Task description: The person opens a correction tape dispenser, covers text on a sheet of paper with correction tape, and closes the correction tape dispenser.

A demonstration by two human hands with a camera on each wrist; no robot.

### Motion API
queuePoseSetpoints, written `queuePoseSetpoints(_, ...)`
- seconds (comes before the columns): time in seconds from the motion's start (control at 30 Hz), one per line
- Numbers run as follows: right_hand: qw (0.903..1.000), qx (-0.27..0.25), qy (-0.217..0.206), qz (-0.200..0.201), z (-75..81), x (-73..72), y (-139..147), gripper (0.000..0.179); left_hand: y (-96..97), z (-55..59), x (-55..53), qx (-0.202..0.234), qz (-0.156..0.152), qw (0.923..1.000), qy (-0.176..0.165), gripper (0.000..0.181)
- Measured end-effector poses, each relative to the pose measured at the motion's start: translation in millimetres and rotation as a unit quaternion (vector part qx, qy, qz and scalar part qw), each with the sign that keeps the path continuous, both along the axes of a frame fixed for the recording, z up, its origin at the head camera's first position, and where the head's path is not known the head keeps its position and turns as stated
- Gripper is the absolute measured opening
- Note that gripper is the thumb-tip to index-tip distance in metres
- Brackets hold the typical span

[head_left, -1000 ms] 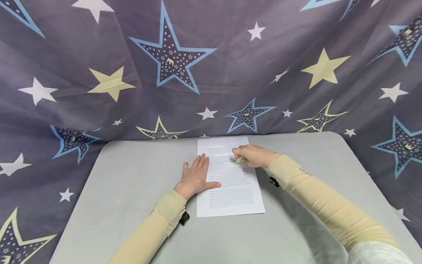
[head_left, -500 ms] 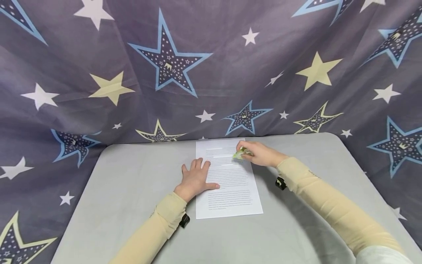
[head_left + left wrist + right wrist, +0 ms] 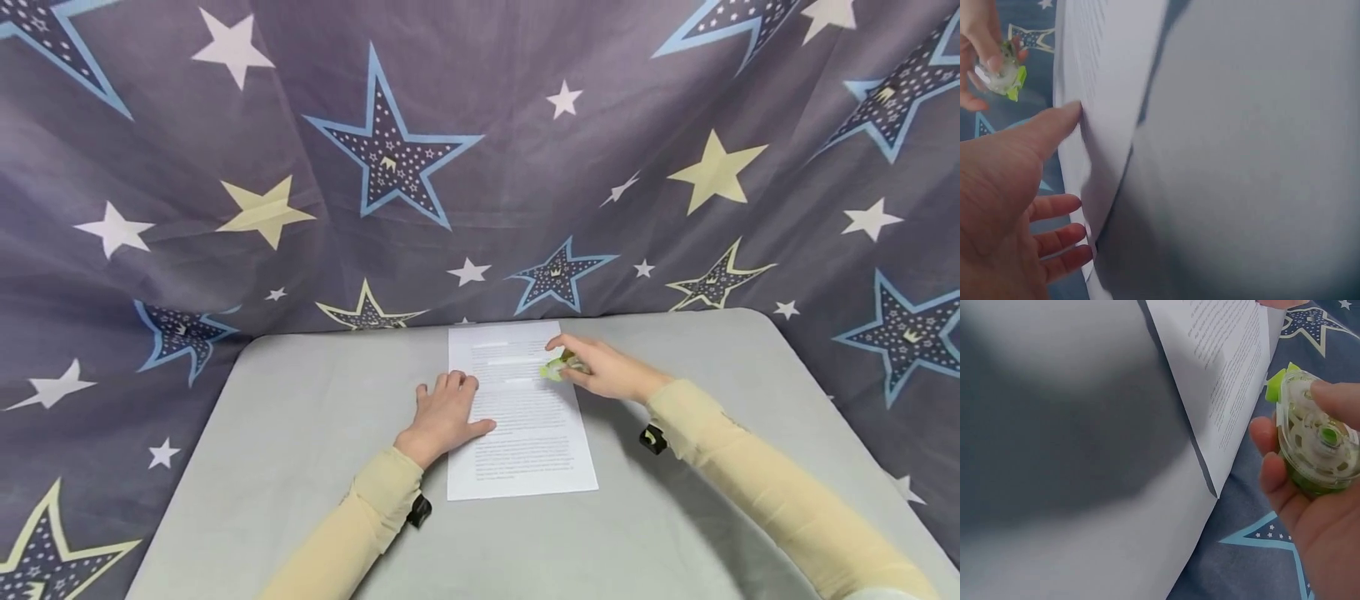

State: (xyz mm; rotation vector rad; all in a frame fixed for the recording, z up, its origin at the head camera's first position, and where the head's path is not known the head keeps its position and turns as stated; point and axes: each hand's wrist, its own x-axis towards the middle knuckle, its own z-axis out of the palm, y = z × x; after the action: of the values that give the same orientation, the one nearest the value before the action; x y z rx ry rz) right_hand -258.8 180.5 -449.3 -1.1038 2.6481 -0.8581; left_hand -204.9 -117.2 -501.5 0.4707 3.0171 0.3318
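Note:
A sheet of printed paper (image 3: 536, 482) lies on the grey table. My left hand (image 3: 442, 417) rests across its left edge, fingers spread and a little bent, thumb on the print. My right hand (image 3: 606, 372) holds a correction tape dispenser (image 3: 555, 368) at the sheet's upper right side. In the right wrist view, this correction tape (image 3: 1319, 437) has a clear body, with my thumb on one face and fingers behind; its bright green tip piece (image 3: 1277, 385) points away from the palm. White strips (image 3: 513, 362) cover parts of several upper text lines.
A dark curtain (image 3: 510, 183) with a star pattern hangs behind the table (image 3: 322, 400) and along its sides. The paper's top reaches near the table's back edge. A small black camera (image 3: 653, 438) sits under the right wrist, another (image 3: 418, 510) under the left.
My right hand has shifted right with the correction tape and turned, so more of the dispenser shows. The fingers of my left hand have bent from straight. The head view has tilted slightly up.

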Motion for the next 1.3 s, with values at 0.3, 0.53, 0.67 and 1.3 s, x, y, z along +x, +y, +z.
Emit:
queuePoseSetpoints(0.3, 0.999, 0.002, 0.031, 0.031, -4.9, 21.2, 4, 0.025, -0.3, -8.6, 10.3, 0.022, 0.002, 0.9997, 0.007, 0.066)
queuePoseSetpoints(0.53, 0.9979, -0.013, 0.03, 0.055, -1.2, 38.6, 1, 0.024, 0.3, -6.8, 15.0, 0.03, -0.014, 0.9991, 0.025, 0.054)
queuePoseSetpoints(0.67, 0.9979, -0.028, 0.014, 0.057, 2.5, 44.2, -2, 0.023, 3.0, -2.2, 17.5, 0.077, -0.035, 0.9956, 0.04, 0.042)
queuePoseSetpoints(1.3, 0.9918, -0.088, -0.042, 0.083, 23.5, 67.0, -18, 0.022, 20.7, 27.8, 42.1, 0.363, -0.154, 0.9185, -0.03, 0.019)
